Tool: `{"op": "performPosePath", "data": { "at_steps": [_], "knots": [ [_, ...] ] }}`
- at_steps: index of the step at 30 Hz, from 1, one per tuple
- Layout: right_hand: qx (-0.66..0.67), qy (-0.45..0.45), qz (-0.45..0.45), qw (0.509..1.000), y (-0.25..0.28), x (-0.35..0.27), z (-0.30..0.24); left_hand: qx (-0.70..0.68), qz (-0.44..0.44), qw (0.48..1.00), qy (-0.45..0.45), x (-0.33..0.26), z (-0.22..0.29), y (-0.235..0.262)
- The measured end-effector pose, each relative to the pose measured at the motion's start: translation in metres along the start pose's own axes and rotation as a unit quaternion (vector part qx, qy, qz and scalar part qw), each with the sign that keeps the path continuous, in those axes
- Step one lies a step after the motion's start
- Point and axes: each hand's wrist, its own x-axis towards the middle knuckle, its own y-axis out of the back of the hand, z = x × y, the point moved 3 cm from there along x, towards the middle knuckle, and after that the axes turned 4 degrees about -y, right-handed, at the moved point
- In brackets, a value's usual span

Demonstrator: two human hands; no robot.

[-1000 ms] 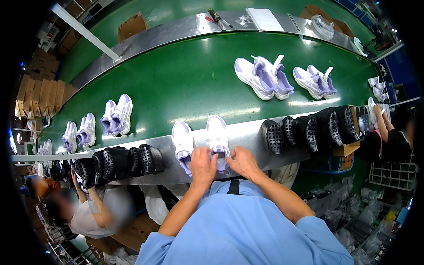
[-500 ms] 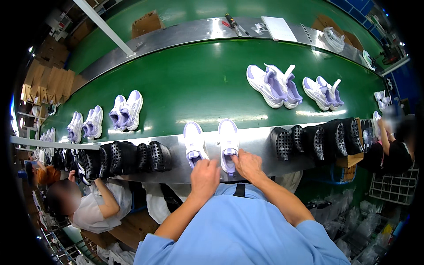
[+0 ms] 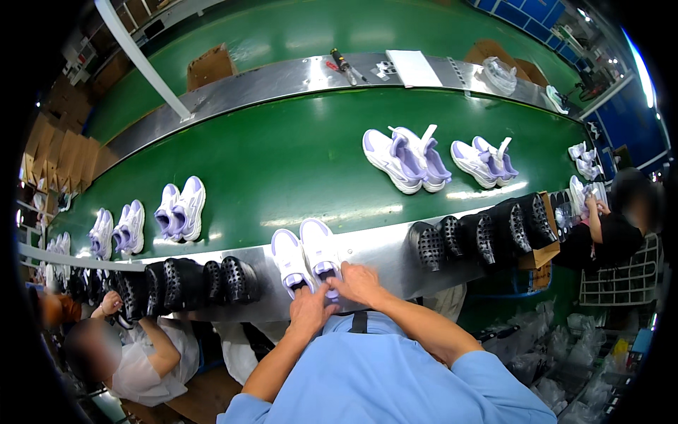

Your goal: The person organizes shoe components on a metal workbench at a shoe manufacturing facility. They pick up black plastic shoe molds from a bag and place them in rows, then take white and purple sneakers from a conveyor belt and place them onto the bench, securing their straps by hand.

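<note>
A pair of white and lilac sneakers stands side by side on the metal ledge before me, toes pointing away. My left hand (image 3: 311,309) is at the heel of the left sneaker (image 3: 288,256), its fingertips hooked at the collar. The heel of the right sneaker (image 3: 316,239) is gripped by my right hand (image 3: 359,284), with fingers along its side and rear. My fingers partly cover both heels. The two shoes touch or nearly touch along their inner sides.
Black studded shoe-shaped forms line the ledge at left (image 3: 236,281) and right (image 3: 427,246). Other sneaker pairs sit on the green belt (image 3: 282,169), left (image 3: 180,208) and right (image 3: 409,159). Beyond lie a screwdriver (image 3: 341,62) and white paper (image 3: 414,68). Co-workers (image 3: 152,353) sit at both sides.
The right sneaker has moved left against its mate; before, a gap lay between them. My hands have come closer together at the heels. The whole view has also shifted.
</note>
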Motion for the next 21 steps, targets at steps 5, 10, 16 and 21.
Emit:
{"op": "performPosePath", "data": {
  "at_steps": [5, 10, 16, 21],
  "knots": [
    [0.028, -0.041, 0.065, 0.997, 0.086, 0.005, 0.046, 0.071, 0.135, 0.988, -0.030, 0.067, -0.028, 0.009],
    [-0.135, -0.042, 0.183, 0.973, 0.174, 0.041, 0.107, 0.134, 0.140, 0.981, 0.004, 0.158, -0.105, 0.072],
    [-0.295, -0.082, 0.161, 0.938, 0.208, 0.097, 0.170, 0.172, 0.063, 0.983, 0.028, 0.156, -0.115, 0.113],
    [-0.277, -0.066, 0.093, 0.954, 0.210, 0.145, 0.195, -0.132, 0.124, 0.983, -0.020, 0.095, -0.096, 0.074]
  ]
}}
